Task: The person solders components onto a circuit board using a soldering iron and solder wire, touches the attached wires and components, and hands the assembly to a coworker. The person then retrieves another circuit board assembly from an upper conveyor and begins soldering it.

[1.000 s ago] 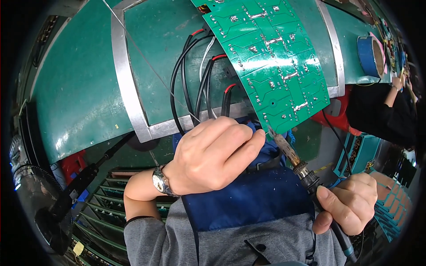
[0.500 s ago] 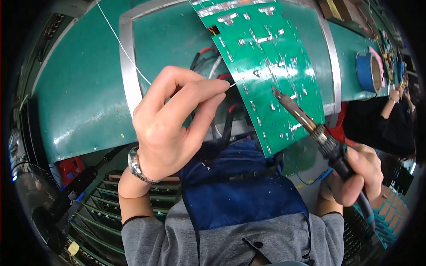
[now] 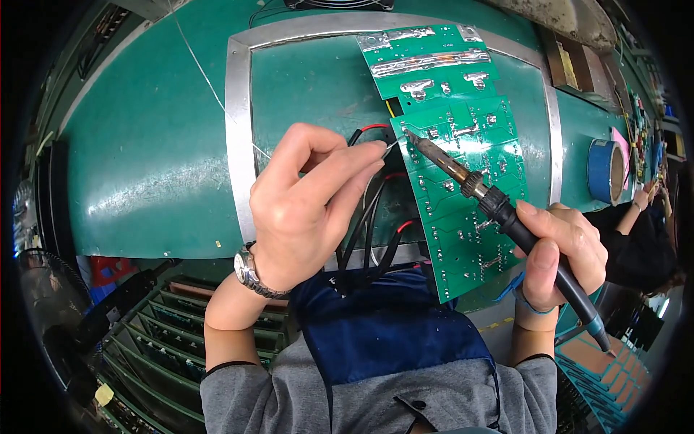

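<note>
Green is the PCB (image 3: 455,217), w/ shiny solder joints on its upper side. It is in the middle in front of the person, over the green workbench (image 3: 159,173), & its near end comes out past the bench edge; what supports it is hidden.

The L hand (image 3: 311,199) is just L of the PCB. Its thumb & index finger are pressed tog. at the tips, pinching a thin silver wire (image 3: 210,86). A short end of the wire points to the L edge of the PCB, the rest runs away to the far L of it.

The R hand (image 3: 571,246) is R of the PCB's near part, w/ fingers closed around the black handle of a soldering iron (image 3: 499,206). The iron slants across over the PCB; its tip is at the L edge, close to the wire end. Whether the tip touches, I can't tell.

Black cables (image 3: 389,252) w/ red parts lie L of the PCB. A wristwatch (image 3: 246,266) is farther L, on the wrist. R of the PCB there is a blue tape roll (image 3: 601,171); a brown box (image 3: 596,72) is R & further back. A dark blue apron (image 3: 405,340) is at the near side of the PCB. A co-worker's hand (image 3: 640,199) is well R of it, too small for details.
</note>
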A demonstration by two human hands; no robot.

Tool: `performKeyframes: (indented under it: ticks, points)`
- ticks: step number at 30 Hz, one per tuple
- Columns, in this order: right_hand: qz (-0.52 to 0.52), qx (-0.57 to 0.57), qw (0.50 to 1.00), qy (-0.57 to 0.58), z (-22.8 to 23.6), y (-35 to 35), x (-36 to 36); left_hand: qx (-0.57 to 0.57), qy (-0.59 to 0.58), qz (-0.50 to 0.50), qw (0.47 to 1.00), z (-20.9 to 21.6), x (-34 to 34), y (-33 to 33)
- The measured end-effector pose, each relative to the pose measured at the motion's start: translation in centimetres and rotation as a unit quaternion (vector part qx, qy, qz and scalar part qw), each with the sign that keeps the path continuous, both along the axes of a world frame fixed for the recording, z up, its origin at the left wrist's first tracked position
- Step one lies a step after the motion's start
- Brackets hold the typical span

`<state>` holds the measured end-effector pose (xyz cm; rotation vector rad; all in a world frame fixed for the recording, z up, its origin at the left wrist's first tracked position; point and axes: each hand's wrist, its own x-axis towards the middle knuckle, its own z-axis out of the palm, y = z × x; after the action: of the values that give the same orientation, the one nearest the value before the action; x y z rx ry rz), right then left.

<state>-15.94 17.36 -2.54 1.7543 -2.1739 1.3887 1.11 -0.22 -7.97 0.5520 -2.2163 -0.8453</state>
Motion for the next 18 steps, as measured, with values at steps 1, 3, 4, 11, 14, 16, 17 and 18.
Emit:
performKeyframes:
  ticks: [1,3,4,11,14,16,17,18]
  points:
    - [0.006,0.004,1.000,0.004,0.0,-0.2,0.0,0.006,0.004,-0.004,1.000,-0.1,-0.1,0.0]
    - [0.010,0.009,1.000,0.009,0.0,-0.3,0.0,0.001,0.002,-0.009,1.000,-0.1,-0.2,-0.2]
    - [0.013,0.009,1.000,0.024,0.1,-0.3,0.0,-0.006,0.000,-0.015,1.000,-0.1,-0.3,-0.2]
    - [-0.010,0.021,0.998,0.057,0.7,-0.9,1.0,-0.026,-0.007,-0.016,1.000,-0.1,-0.2,-0.3]
    - [0.008,-0.002,0.999,0.050,0.4,-0.7,0.6,-0.082,-0.001,-0.011,0.997,-0.3,0.2,-0.4]
    - [0.002,-0.010,0.998,0.065,0.7,0.2,0.2,-0.030,0.008,0.000,1.000,-0.2,0.4,0.1]
    - [-0.006,-0.017,0.997,0.081,0.8,0.7,0.2,-0.029,0.008,0.000,1.000,-0.2,0.3,0.2]
    - [-0.026,-0.014,0.997,0.073,0.9,1.0,0.6,-0.032,0.010,-0.011,0.999,-0.2,0.3,0.2]
